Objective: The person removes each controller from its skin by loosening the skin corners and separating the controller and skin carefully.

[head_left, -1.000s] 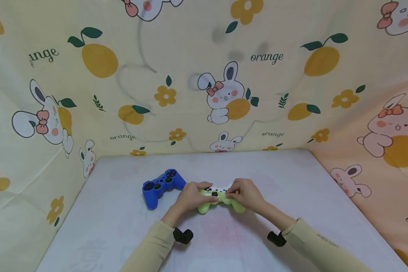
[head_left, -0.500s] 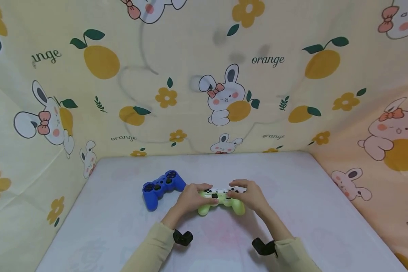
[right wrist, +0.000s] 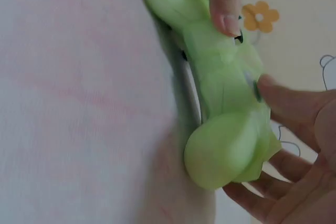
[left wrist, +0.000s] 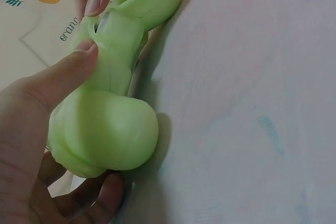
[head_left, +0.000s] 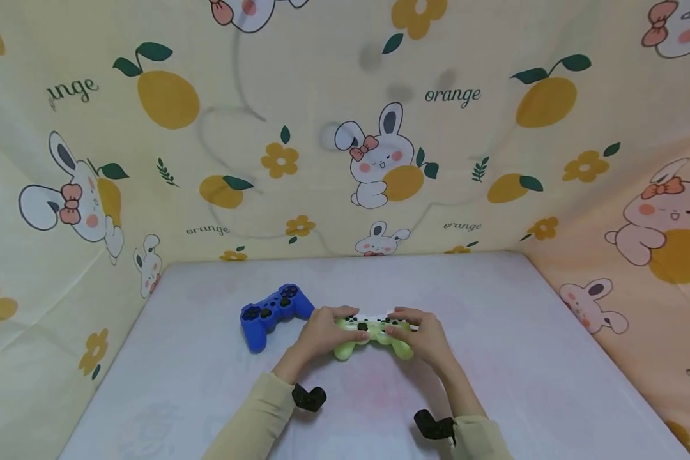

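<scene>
A game controller in a light green silicone cover [head_left: 370, 337] lies on the white table [head_left: 494, 332], its white face with black buttons showing. My left hand [head_left: 324, 333] grips its left handle [left wrist: 105, 129], thumb on the top. My right hand [head_left: 422, 337] holds the right handle [right wrist: 231, 145], thumb across the face. A second controller in a blue cover [head_left: 273, 313] lies just left of the green one, untouched.
Cloth walls printed with rabbits and oranges [head_left: 379, 160] close the table in at the back and on both sides. Black wrist-camera mounts [head_left: 308, 397] sit on both beige sleeves.
My right hand has slid from pinching the middle of the green controller to gripping its right handle, and the right forearm has swung in toward the centre. The left hand has stayed put.
</scene>
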A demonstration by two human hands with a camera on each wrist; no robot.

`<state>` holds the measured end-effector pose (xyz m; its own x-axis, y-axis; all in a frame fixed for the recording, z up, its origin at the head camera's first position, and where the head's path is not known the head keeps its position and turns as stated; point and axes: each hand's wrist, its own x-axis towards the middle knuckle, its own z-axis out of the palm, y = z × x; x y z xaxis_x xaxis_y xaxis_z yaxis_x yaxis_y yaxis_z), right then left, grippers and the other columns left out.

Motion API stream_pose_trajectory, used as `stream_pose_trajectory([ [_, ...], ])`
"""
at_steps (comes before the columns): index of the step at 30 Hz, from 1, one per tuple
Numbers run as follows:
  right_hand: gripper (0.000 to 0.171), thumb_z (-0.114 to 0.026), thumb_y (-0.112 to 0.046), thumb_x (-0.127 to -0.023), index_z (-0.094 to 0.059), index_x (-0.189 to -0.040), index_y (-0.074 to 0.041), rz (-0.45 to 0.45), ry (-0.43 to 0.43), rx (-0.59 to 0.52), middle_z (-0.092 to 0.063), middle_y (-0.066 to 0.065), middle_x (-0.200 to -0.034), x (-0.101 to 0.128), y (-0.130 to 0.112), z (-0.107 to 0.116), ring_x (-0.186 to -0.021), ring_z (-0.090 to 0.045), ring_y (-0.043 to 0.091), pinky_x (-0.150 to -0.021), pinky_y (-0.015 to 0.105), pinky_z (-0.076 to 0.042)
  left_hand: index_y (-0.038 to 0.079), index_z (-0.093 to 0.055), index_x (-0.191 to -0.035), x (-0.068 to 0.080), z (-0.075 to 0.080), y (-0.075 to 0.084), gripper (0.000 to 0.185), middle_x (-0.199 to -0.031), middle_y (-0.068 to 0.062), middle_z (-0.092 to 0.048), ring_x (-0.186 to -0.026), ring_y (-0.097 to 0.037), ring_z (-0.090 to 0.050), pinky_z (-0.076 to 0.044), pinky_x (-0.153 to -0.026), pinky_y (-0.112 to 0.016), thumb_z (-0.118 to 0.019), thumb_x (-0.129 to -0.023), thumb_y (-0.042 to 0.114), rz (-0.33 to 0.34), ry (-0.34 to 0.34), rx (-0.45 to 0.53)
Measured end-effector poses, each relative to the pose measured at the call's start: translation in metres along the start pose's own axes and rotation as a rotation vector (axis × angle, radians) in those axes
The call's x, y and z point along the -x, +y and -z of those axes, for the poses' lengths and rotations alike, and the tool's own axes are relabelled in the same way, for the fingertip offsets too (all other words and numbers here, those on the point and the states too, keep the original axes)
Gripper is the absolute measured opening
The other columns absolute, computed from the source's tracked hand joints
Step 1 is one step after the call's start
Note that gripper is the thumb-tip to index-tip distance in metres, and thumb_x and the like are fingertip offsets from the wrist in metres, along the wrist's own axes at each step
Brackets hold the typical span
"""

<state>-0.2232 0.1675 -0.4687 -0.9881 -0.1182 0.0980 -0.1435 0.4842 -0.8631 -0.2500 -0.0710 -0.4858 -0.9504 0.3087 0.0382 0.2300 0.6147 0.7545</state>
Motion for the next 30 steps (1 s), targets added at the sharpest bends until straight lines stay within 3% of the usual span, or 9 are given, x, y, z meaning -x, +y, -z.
stream_pose_trajectory([
  [5,0.031,-0.083,-0.017,-0.081,-0.076,-0.109,-0.007,0.037,-0.006,0.028,-0.059,0.016,-0.133,-0.002,0.004,-0.002,-0.129,-0.046,0.035,-0.101,0.055,-0.039,0.022,-0.066,-0.131,0.0,-0.002,-0.001,0.073,-0.136,0.0,-0.057,-0.129,-0.025,-0.049,-0.038,-0.105,-0.046,-0.078,-0.072,0.063,-0.017,0.003,-0.016],
  [9,0.029,-0.083,-0.018,-0.08,-0.077,-0.107,-0.009,0.06,0.0,0.098,-0.06,0.016,-0.131,-0.004,0.003,-0.003,-0.128,-0.047,0.037,-0.1,0.055,-0.04,0.019,-0.064,-0.132,0.0,-0.003,-0.002,0.072,-0.14,-0.003,-0.054,-0.13,-0.027,-0.047,-0.036,-0.106,-0.046,-0.075,-0.076,0.062,-0.068,0.006,-0.065],
  [14,0.032,-0.083,-0.021,-0.081,-0.076,-0.11,-0.011,0.085,-0.038,0.19,-0.06,0.014,-0.132,-0.006,0.001,0.0,-0.128,-0.047,0.039,-0.102,0.058,-0.036,0.012,-0.066,-0.129,0.0,-0.003,0.002,0.065,-0.138,-0.008,-0.055,-0.128,-0.033,-0.047,-0.035,-0.106,-0.048,-0.075,-0.081,0.055,-0.185,0.044,-0.146],
  [19,0.033,-0.083,-0.023,-0.081,-0.076,-0.111,-0.011,0.123,-0.09,0.229,-0.06,0.014,-0.131,-0.011,0.001,0.006,-0.126,-0.05,0.038,-0.094,0.053,-0.046,0.009,-0.073,-0.117,0.003,0.001,0.014,0.042,-0.12,-0.007,-0.064,-0.11,-0.026,-0.05,-0.038,-0.095,-0.045,-0.075,-0.087,0.039,-0.303,0.123,-0.152],
  [22,0.032,-0.083,-0.024,-0.081,-0.077,-0.11,-0.011,0.144,-0.117,0.233,-0.061,0.015,-0.128,-0.015,0.001,0.011,-0.123,-0.053,0.037,-0.087,0.049,-0.05,0.009,-0.075,-0.113,0.002,0.005,0.022,0.031,-0.103,-0.001,-0.064,-0.09,-0.017,-0.052,-0.043,-0.08,-0.035,-0.074,-0.09,0.029,-0.287,0.103,-0.087],
  [25,0.031,-0.084,-0.025,-0.08,-0.077,-0.108,-0.012,0.148,-0.148,0.234,-0.062,0.015,-0.126,-0.019,0.001,0.013,-0.119,-0.057,0.036,-0.085,0.046,-0.05,0.007,-0.076,-0.111,-0.002,0.008,0.027,0.027,-0.091,0.003,-0.062,-0.076,-0.012,-0.052,-0.046,-0.064,-0.027,-0.074,-0.091,0.025,-0.265,0.035,-0.04],
  [30,0.029,-0.085,-0.026,-0.077,-0.079,-0.103,-0.015,0.144,-0.172,0.251,-0.064,0.013,-0.123,-0.022,-0.002,0.015,-0.117,-0.058,0.034,-0.085,0.045,-0.05,0.008,-0.078,-0.104,-0.008,0.01,0.029,0.021,-0.083,0.008,-0.063,-0.074,-0.01,-0.053,-0.045,-0.063,-0.026,-0.074,-0.091,0.023,-0.208,-0.049,-0.037],
])
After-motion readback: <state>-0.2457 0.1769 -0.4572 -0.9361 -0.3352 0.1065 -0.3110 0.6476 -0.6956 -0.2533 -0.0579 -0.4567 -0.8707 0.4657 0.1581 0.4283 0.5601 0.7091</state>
